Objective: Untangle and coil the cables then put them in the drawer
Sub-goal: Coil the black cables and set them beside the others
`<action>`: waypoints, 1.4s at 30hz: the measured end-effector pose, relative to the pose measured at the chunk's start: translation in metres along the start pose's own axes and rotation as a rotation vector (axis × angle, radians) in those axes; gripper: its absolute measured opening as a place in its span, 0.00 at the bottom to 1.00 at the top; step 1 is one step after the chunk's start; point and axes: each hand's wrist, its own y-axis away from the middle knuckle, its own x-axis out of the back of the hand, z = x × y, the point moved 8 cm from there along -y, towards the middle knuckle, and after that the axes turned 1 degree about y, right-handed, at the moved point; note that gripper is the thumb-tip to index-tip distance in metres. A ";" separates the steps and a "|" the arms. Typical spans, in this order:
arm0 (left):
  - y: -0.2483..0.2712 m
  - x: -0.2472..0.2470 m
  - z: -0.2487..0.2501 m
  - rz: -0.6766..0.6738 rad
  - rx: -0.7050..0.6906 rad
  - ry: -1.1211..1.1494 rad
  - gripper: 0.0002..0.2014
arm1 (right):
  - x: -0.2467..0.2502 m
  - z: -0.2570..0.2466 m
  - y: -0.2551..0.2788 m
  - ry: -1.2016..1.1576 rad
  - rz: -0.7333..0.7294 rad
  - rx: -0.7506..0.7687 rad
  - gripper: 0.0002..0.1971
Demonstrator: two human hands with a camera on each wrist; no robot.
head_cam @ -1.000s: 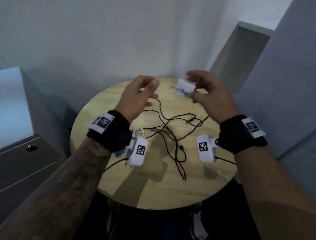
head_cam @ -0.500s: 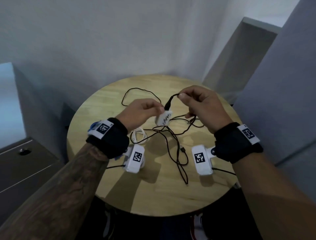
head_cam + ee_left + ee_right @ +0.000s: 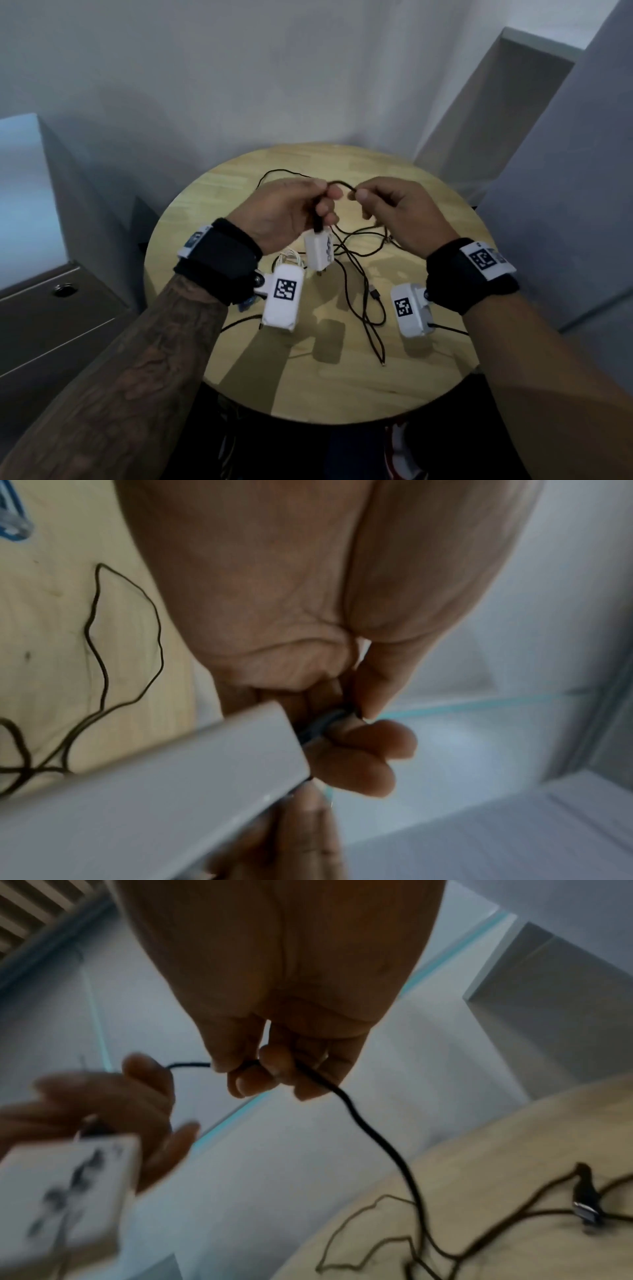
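Pinching the black cable (image 3: 339, 184) between them, the left hand (image 3: 291, 212) grips its plug end, charger (image 3: 318, 251) dangling. The right hand (image 3: 394, 209) should slide along slowly, teasing loops free without yanking the tangle (image 3: 356, 260).

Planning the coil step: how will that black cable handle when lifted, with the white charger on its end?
Likely floppy: the black cable droops between left hand and right hand. The white charger dangles, so probably swings. Table loops may snag.

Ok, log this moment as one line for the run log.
stage: untangling | left hand: grips black cable at white charger | right hand: pinches same cable | rest tangled on table
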 end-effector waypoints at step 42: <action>-0.003 0.041 0.032 0.081 -0.253 0.418 0.11 | -0.032 0.029 0.014 0.205 -0.208 -0.186 0.06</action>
